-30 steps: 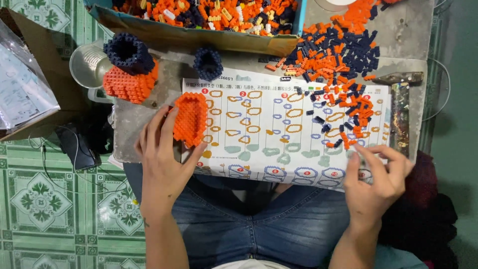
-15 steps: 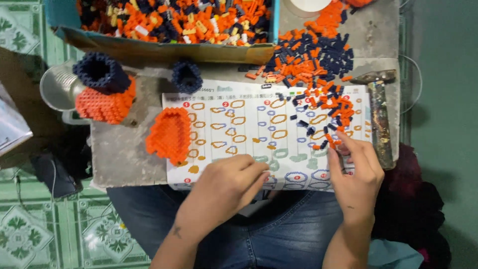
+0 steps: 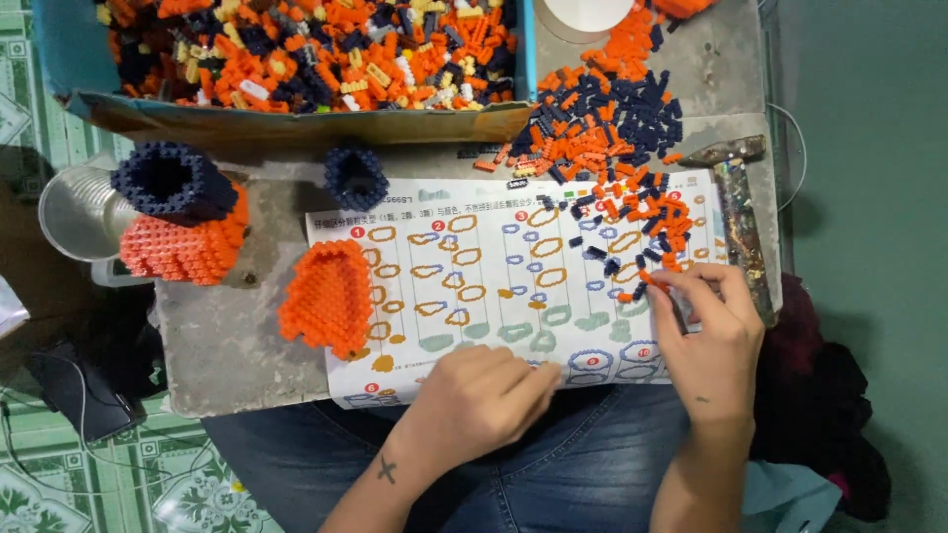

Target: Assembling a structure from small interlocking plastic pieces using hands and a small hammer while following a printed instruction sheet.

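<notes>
Pinching 1 orange brick (image 3: 647,279), right hand (image 3: 706,336) rests on instruction sheet (image 3: 494,286).

Two bare hands: left hand (image 3: 481,398), right hand (image 3: 707,338). One printed paper instruction sheet (image 3: 494,286). One flat orange brick-built piece (image 3: 329,297) left. Two dark-blue brick rings (image 3: 170,179) (image 3: 355,178) far left. One cardboard box of loose bricks (image 3: 296,114) far; bricks too many to count.

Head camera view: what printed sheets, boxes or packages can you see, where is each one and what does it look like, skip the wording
Instruction sheet: flat on the grey slab, under both hands; white rectangle with rows of orange, blue and pale green outline diagrams and red numbered dots.
Cardboard box: along the top edge, behind the sheet; open, brown front flap, blue sides, full of orange, navy and cream bricks.
No screens or signs visible.
</notes>
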